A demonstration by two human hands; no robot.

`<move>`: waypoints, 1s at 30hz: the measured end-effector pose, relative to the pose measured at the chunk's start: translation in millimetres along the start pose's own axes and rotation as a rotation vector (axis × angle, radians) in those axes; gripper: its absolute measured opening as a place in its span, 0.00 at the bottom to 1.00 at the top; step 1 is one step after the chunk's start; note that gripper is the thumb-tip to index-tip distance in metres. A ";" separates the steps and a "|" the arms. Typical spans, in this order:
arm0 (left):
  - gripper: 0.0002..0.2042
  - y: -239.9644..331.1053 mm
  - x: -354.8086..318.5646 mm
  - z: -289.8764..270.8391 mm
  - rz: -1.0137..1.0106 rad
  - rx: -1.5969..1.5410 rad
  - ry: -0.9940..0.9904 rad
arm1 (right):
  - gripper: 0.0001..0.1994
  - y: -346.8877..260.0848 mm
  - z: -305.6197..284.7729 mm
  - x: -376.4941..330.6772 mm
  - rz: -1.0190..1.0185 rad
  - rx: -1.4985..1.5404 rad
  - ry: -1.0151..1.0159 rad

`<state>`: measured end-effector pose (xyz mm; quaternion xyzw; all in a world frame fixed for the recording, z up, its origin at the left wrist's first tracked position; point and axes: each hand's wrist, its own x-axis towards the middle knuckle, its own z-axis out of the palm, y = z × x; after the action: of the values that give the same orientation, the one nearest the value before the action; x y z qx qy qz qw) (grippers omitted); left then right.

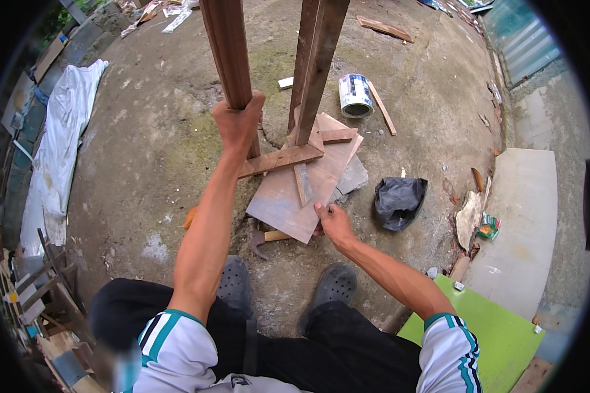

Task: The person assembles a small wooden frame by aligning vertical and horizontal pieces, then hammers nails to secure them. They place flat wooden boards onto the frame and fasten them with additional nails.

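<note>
My left hand (240,123) is wrapped round an upright post of a brown wooden frame (227,56), whose crosspieces meet low down in front of me. More uprights rise just to the right. Thin plywood pieces (288,200) lie at the base of the frame, tilted, with a grey slab (353,175) partly under them. At the near right edge of the plywood, my right hand (335,224) pinches it, thumb on top and fingers partly hidden below. A claw hammer (259,240) lies by the near corner, its wooden handle running partly beneath the plywood.
A crumpled black plastic bag (400,203) sits to the right. Farther off stands a white and blue can (356,95) beside a wood strip (382,108). A green board (482,318) lies at near right, a white sheet (62,147) at left, scrap wood (52,308) at near left.
</note>
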<state>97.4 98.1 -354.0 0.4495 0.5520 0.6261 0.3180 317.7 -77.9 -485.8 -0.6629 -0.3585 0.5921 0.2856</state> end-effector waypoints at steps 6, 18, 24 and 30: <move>0.08 0.6 -4.2 0.0 -0.007 0.008 -0.027 | 0.23 8.1 20.8 -9.1 0.140 0.162 0.010; 0.10 4.0 -1.6 -1.8 -0.012 0.004 -0.133 | 0.20 2.4 40.2 -8.1 0.263 0.262 -0.082; 0.11 4.3 1.8 1.7 0.010 0.004 -0.171 | 0.22 0.4 30.2 -6.9 0.288 0.276 -0.164; 0.11 0.4 4.7 -3.3 -0.001 -0.013 -0.164 | 0.20 -72.2 -28.6 21.2 -0.036 -0.838 -0.198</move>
<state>92.6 100.9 -352.6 0.4969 0.5203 0.5907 0.3653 336.9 -17.5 -436.2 -0.6551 -0.6052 0.4510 -0.0340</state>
